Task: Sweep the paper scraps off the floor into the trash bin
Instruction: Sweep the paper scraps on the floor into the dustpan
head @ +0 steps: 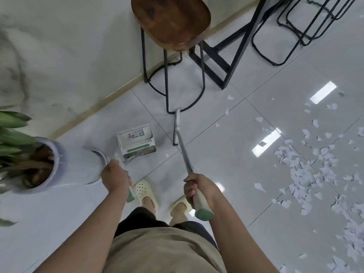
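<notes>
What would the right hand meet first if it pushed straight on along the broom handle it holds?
Probably the broom head, then the base ring of the wooden stool that the head seems to touch. The right hand points along the handle toward both; depth is uncertain.

Plant (13, 134) cut off by left edge; leaves blurred. Pot (65, 164) smeared along its right side.

Dustpan (136, 141): label print too small to read. Its handle mostly hidden behind left hand (115, 176); only the green end shows below the fist.

Broom (177, 127) head seen edge-on, bristles not distinguishable. Right hand (198, 189) covers the middle of the grip.

Stool (170, 22) seat clipped by top edge. Black frames (295, 26) at upper right run out of view.

Paper scraps (307, 174) continue past right and bottom edges.

Feet partly hidden by shorts and hands.
</notes>
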